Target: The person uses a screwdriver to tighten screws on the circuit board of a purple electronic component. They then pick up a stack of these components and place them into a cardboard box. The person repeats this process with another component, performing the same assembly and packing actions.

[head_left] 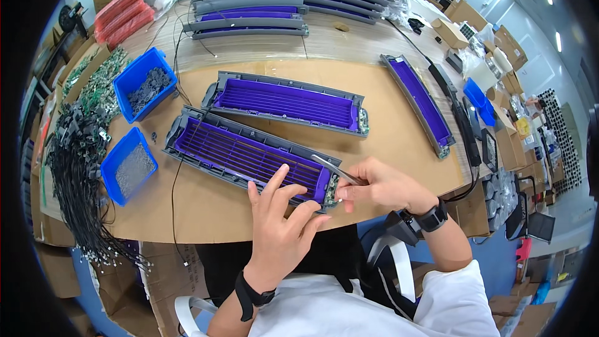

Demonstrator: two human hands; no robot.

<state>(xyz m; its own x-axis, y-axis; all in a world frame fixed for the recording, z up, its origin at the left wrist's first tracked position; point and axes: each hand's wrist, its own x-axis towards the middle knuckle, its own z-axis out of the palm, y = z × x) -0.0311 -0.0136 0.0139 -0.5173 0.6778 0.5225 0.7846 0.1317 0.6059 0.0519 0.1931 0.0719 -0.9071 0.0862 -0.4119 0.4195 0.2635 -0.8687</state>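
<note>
A long grey housing with a purple slatted inside [240,157] lies slanted on brown cardboard in front of me. My left hand [279,228] rests over its near right part, fingers spread and fingertips on or just above the edge and slats. In my right hand [388,186] is a pair of metal tweezers [334,167], pinched between thumb and fingers, with the tips pointing up and left over the purple end. Those right fingers are at a small green circuit board [331,195] on the housing's right end. What they touch there is too small to tell.
Behind lies a second purple-lined housing [287,103]; a third [419,106] stands off to the right. Blue bins of grey parts [142,90] and small metal pieces [128,165] sit left, beside bundled black cables [81,168]. Stacked housings [246,12] line the back. A thin cable crosses the near housing.
</note>
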